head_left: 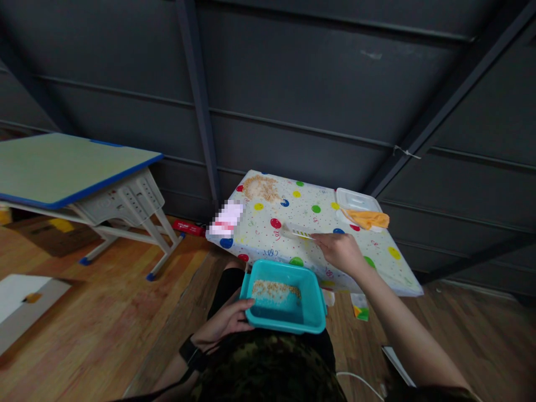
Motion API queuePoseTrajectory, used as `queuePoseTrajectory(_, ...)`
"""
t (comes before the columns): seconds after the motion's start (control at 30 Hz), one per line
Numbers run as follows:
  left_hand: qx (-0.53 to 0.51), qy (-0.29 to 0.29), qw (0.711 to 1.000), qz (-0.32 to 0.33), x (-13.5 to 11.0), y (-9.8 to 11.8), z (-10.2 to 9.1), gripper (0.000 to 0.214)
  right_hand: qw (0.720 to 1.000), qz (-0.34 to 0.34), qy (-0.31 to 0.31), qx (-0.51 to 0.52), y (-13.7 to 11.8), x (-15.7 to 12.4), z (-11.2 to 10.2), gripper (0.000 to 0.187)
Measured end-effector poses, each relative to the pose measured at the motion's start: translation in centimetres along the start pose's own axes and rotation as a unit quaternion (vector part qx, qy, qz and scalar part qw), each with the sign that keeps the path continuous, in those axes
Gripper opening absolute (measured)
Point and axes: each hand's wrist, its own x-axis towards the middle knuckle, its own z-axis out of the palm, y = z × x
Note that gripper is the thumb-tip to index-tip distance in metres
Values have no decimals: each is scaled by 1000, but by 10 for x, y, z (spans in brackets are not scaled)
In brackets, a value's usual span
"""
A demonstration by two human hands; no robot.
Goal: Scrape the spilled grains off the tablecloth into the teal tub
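Note:
My left hand (226, 324) grips the left rim of a teal plastic tub (312, 312), held just below the near edge of a small table. Pale grains (274, 289) lie in the tub's far half. My right hand (340, 250) rests on the table's spotted cloth (268, 237) and is closed on a small white brush (295, 231), whose head points left. A heap of the same grains (262, 188) sits at the table's far left corner.
A white lidded box (355, 199) with an orange cloth (368, 219) stands at the table's far right. A blue-edged desk (62, 167) is at the left on the wooden floor. A dark panelled wall runs behind.

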Motion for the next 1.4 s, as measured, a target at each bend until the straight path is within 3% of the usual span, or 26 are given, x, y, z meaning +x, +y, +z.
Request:
queuePoseTrajectory(0.2,-12,-9,1000,3,3,-2,-2,54,995,-69,74,5,-7,-15,-8,35)
queuePoseTrajectory(0.4,-30,-12,999,-2,-2,2,5,55,987,15,158,20,9,11,-12,28)
queuePoseTrajectory(0.57,-50,-11,999,-14,-3,2,6,55,985,74,145,61,22,60,-3,28)
queuePoseTrajectory(0.77,-41,-3,999,-8,-1,-1,4,52,987,58,114,93,22,88,11,27)
queuePoseTrajectory(1.03,-8,-10,1000,-6,4,-1,8,49,990,5,92,106,25,62,14,25)
queuePoseTrajectory(1.4,-6,2,1000,-27,13,-4,7,50,987,-54,90,122,20,13,-7,26)
